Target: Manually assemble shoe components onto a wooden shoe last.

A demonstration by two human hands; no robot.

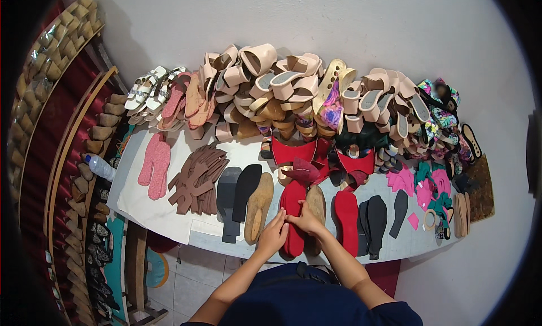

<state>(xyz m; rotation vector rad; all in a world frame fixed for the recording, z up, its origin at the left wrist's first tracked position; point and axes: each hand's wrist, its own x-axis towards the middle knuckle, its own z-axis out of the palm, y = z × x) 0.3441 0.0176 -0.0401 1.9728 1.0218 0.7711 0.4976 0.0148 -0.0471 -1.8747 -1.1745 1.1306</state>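
Both my hands are at a stack of red insoles [292,244] in front of me on the table. My left hand [273,233] grips its left edge. From the right, my right hand [307,220] closes on the same stack, its fingers close to the left hand's. Next to my right hand lies a wooden shoe last [318,200], partly covered by that hand. Another last [259,208] lies to the left, beside a black insole [247,191] and grey sole pieces [228,204]. More red insoles [346,224] lie to the right.
Beige heeled sandals [291,84] are piled along the table's back. Red shoe uppers [293,150] sit just beyond the insoles. Brown strap pieces [197,179] and pink insoles [153,166] lie left; dark insoles [374,227] and pink scraps [401,181] lie right. Shelves of lasts [100,133] stand left.
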